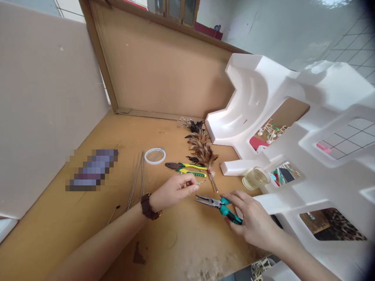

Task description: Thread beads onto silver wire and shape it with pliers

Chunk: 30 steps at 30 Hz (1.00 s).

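Observation:
My right hand (252,218) grips the teal handles of needle-nose pliers (218,205), whose jaws point left toward my other hand. My left hand (175,190), with a brown watch at the wrist, pinches a tiny wire piece with a blue bit (199,183) at the fingertips. Just beyond lie yellow-green pliers (187,169) and a bundle of brown feathers (202,148) tied on a stick.
A roll of clear tape (155,155) and several thin wires (136,179) lie on the wooden table (88,218). A small glass of liquid (256,178) stands by a big white foam block (293,128) at right. Cardboard walls (164,66) enclose the back and left.

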Tool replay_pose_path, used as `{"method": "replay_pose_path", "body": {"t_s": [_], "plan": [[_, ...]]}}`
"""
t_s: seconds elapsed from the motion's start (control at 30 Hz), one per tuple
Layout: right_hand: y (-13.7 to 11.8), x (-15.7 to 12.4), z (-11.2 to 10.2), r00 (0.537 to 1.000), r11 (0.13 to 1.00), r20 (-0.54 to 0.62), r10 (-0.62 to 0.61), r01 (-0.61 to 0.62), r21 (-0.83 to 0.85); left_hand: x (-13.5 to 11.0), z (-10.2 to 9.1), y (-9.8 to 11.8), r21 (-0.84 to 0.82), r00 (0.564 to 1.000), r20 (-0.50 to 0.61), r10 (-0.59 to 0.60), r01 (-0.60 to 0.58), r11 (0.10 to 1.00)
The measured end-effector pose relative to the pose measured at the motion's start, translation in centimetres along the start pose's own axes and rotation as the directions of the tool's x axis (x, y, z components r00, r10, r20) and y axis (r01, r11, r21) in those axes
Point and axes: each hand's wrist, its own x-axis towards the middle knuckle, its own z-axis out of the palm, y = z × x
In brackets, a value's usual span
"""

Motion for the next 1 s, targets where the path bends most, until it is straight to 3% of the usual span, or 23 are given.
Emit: {"method": "replay_pose_path", "body": {"t_s": [0.13,0.23,0.37,0.47,0.63,0.8,1.0], "plan": [[0.3,0.0,2.6,0.996,0.996,-0.032,0.084,-0.084,-0.009,0.3,-0.7,-0.4,-0.042,0.998,-0.051,-0.047,0.045,0.998],[0.3,-0.1,5.3,1.000,0.998,-0.015,0.024,-0.024,-0.057,0.4,-1.3,-0.5,-0.037,0.996,-0.074,-0.044,0.041,0.998],[0.0,-0.1,8.8,0.999,0.994,-0.016,-0.032,0.030,-0.100,0.3,-1.8,-0.2,-0.095,0.996,-0.017,-0.087,0.085,0.992],[-0.5,0.2,10.0,0.997,0.997,-0.047,-0.053,0.050,-0.057,0.3,-1.8,0.0,-0.100,0.996,-0.002,-0.086,0.085,0.991],[0.3,2.1,8.0,0.996,0.992,-0.006,-0.090,0.090,0.088,0.4,-1.7,-0.3,0.036,0.999,0.041,0.007,-0.009,0.999],[1.2,5.0,4.6,0.989,0.931,-0.121,0.085,-0.035,0.363,0.6,-1.6,-1.3,0.199,0.988,0.150,0.032,-0.062,0.978],[-1.0,6.7,4.3,0.999,0.818,-0.025,-0.031,0.040,0.574,0.8,-0.8,-1.6,0.313,0.979,0.174,0.105,-0.156,0.937]]}}
